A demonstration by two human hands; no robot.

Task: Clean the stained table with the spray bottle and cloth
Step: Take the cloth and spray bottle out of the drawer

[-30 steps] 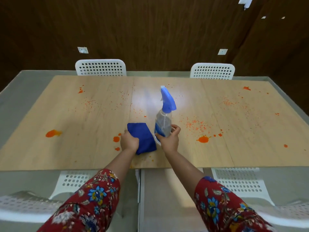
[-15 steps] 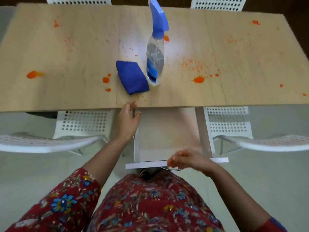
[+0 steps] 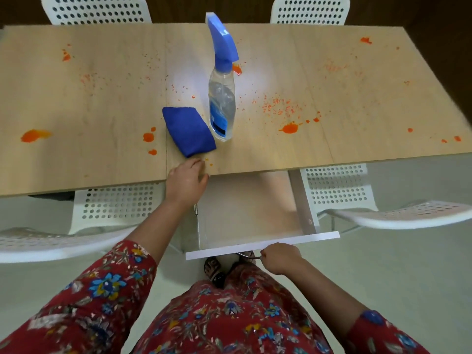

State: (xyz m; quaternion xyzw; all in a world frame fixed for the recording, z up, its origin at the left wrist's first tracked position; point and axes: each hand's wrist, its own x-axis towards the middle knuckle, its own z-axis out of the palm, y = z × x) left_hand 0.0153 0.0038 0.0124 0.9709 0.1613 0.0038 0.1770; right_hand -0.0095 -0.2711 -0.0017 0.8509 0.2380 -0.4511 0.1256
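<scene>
The cloth (image 3: 189,131) lay on the desk (image 3: 102,103), long axis slanting far-left to near-right, just beyond the slack, empty left hand (image 3: 187,180), the spray bottle (image 3: 221,108) upright beside it, while the farther right hand (image 3: 279,259) gripped the drawer handle (image 3: 249,255).

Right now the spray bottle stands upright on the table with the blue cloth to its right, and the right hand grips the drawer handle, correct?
Not quite: the blue cloth lies to the left of the spray bottle, not its right, as the head view shows. The bottle does stand upright on the table, and the right hand does grip the drawer handle.
</scene>
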